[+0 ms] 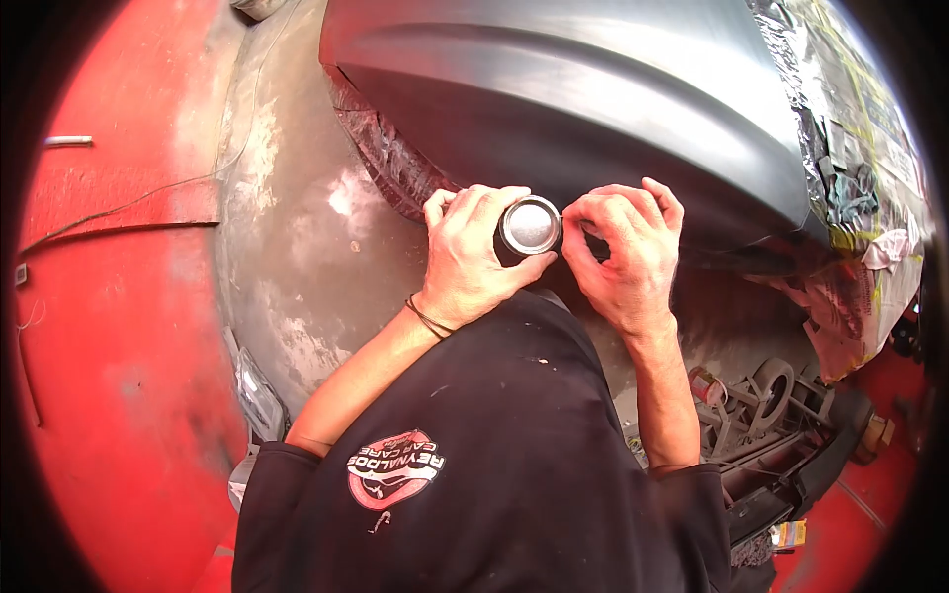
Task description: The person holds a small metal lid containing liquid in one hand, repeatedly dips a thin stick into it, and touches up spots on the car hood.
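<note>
In the middle of the head view, my left hand (472,242) is wrapped around a small round can (530,226). The can has a silver metal end with a raised rim facing up at me, and its side looks dark. Just right of the can, my right hand (628,237) is closed in a pinch, thumb against forefinger, with the fingertips at or very near the can's edge. Whatever those fingertips hold is too small to make out. Both hands are in front of my body, over the near edge of a dark grey car hood (573,79).
Plastic sheeting (381,148) hangs along the hood's left edge. Taped masking paper (865,119) covers the car at right. Car parts and a wheel (773,381) lie at lower right. A thin cable (129,205) runs over the red surface at left.
</note>
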The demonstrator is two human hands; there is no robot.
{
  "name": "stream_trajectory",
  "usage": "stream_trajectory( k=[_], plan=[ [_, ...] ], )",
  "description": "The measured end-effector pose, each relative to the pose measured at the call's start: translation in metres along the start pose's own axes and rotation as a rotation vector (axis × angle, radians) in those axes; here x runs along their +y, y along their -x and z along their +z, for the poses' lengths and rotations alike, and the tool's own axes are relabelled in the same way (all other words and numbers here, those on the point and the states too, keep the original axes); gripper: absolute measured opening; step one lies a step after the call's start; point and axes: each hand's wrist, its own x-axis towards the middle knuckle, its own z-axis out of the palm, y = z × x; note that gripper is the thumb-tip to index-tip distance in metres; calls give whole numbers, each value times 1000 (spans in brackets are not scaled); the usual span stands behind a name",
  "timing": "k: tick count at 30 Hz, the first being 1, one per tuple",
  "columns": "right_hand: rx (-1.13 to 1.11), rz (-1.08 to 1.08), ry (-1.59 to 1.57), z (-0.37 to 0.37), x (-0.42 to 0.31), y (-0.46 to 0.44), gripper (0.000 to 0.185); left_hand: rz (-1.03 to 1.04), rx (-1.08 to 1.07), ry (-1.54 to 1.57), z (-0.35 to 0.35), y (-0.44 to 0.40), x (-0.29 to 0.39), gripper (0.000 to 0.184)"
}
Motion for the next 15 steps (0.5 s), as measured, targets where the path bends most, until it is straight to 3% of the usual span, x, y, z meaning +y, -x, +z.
stream_trajectory(
  k=[9, 15],
  plan=[
    [-54, -93, 73, 7, -2, -1, 25, 1, 10, -29, 2, 2, -2, 68],
    [59, -27, 5, -8, 6, -10, 24, 9, 6, -25, -3, 0, -4, 69]
  ],
)
